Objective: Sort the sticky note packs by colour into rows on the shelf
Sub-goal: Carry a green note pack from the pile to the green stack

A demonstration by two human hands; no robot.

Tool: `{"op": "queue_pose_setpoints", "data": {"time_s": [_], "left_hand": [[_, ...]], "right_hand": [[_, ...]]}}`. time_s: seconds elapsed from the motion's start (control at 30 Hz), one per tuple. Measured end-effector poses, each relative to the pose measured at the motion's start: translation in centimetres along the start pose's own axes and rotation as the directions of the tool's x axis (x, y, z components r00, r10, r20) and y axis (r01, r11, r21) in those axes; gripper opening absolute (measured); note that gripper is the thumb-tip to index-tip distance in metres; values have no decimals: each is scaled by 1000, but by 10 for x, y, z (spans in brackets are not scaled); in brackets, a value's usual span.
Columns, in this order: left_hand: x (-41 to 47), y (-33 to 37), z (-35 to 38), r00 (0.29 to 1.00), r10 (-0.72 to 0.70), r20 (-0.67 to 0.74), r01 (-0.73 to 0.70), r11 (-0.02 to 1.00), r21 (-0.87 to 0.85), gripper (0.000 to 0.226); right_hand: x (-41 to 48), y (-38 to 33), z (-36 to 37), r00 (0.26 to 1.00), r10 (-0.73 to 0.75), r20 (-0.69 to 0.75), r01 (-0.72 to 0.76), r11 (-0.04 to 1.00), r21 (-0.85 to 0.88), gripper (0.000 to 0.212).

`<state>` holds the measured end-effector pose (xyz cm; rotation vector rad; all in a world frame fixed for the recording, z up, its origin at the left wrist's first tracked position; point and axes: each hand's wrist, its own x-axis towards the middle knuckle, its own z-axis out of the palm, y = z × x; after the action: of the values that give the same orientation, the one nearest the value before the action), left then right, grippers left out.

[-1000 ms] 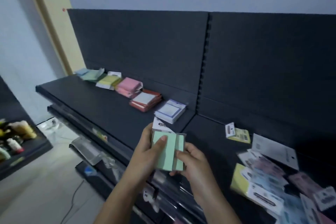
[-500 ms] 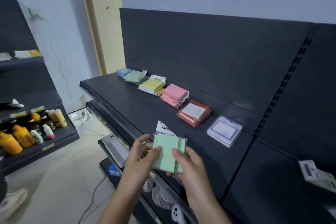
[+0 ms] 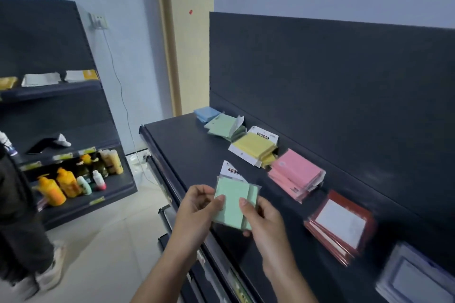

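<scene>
progress: partway | done: blue pile (image 3: 206,114), green pile (image 3: 222,125), yellow pile (image 3: 253,146), pink pile (image 3: 295,174), red pile (image 3: 337,224) and purple pile (image 3: 413,275) lie in a row on the shelf (image 3: 187,155), beyond and right of the fingers (image 3: 219,200) | in hand: green pack (image 3: 231,204), possibly two overlapped, pinched by left hand (image 3: 197,206) and right hand (image 3: 266,224) over the shelf's front edge | left, as judged: set it on the green pile

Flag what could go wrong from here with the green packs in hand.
1. The green packs sit fanned between left hand and right hand near the shelf edge; one might slip to the floor.
2. The green pile lies askew, close beside the yellow pile; more packs on top could slide across.
</scene>
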<state>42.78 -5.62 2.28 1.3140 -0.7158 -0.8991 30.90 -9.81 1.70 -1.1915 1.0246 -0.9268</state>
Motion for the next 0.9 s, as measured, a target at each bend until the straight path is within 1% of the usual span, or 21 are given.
{"op": "queue_pose_setpoints", "data": {"time_s": [0.17, 0.3, 0.47, 0.53, 0.6, 0.67, 0.73, 0.83, 0.9], "left_hand": [[53, -3, -7, 999, -26, -34, 26, 1000, -12, 10], [101, -5, -15, 999, -41, 26, 41, 999, 7, 19], [188, -10, -33, 996, -19, 90, 13, 998, 68, 29], [226, -7, -38, 991, 16, 134, -29, 995, 97, 36], [264, -3, -40, 981, 94, 168, -121, 980, 158, 40], [299, 2, -39, 966, 156, 206, -197, 961, 194, 42], [330, 6, -34, 949, 164, 268, -224, 952, 210, 40], [371, 4, -23, 905, 189, 381, -304, 914, 268, 41], [393, -3, -16, 854, 221, 470, -398, 861, 318, 42]], "right_hand": [[56, 4, 17, 999, -8, -32, 6, 998, -60, 11], [104, 4, 35, 991, -54, -123, 49, 998, -42, 15], [176, 1, 68, 972, -139, -189, 115, 985, -132, 24], [207, -3, 82, 957, -172, -235, 128, 973, -192, 26], [237, -11, 95, 937, -220, -272, 142, 950, -278, 27], [262, -18, 105, 919, -259, -298, 133, 914, -384, 26], [284, -24, 113, 904, -289, -316, 99, 859, -502, 27], [314, -27, 118, 887, -319, -335, 48, 784, -618, 31], [330, -22, 118, 869, -346, -353, 12, 730, -684, 37]]}}
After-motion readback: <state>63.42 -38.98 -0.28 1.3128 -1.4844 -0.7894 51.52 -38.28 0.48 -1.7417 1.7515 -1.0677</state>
